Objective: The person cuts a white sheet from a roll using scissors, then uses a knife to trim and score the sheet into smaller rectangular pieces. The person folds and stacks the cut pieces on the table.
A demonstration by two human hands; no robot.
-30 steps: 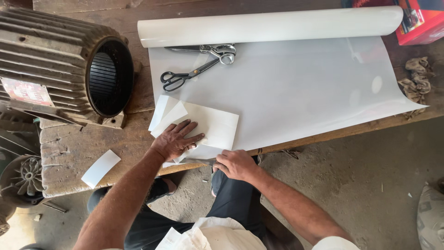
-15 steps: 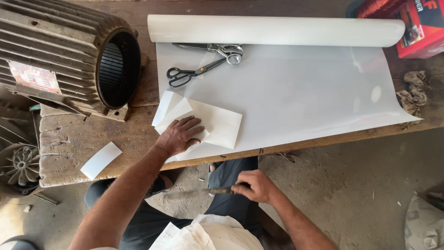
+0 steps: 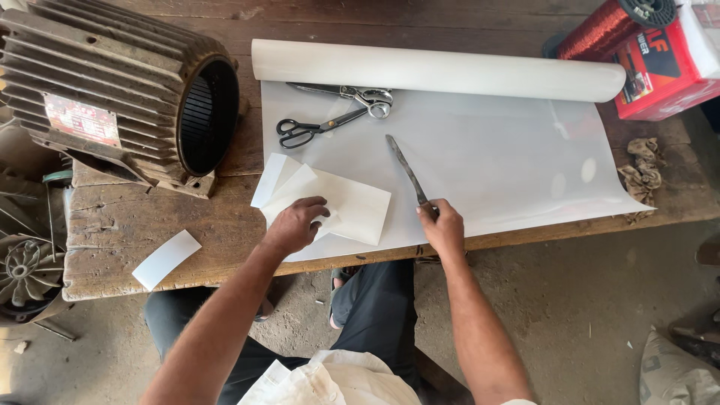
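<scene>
Open sheet point(image 3: 510, 165) right of the knife point(image 3: 406, 168); scissors point(image 3: 330, 120), apparently flat, block ahead.

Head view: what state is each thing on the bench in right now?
Paper roll: partly unrolled, sheet flat.
Scissors: closed, lying on sheet.
Cut paper pieces: stacked, pressed by left hand.
Knife: gripped in right hand, blade on sheet.
Motor housing: on its side, open end showing.

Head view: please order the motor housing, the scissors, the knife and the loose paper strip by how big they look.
Largest to smallest:
1. motor housing
2. scissors
3. knife, held in the right hand, looks near the scissors' length; unsure
4. loose paper strip
</scene>
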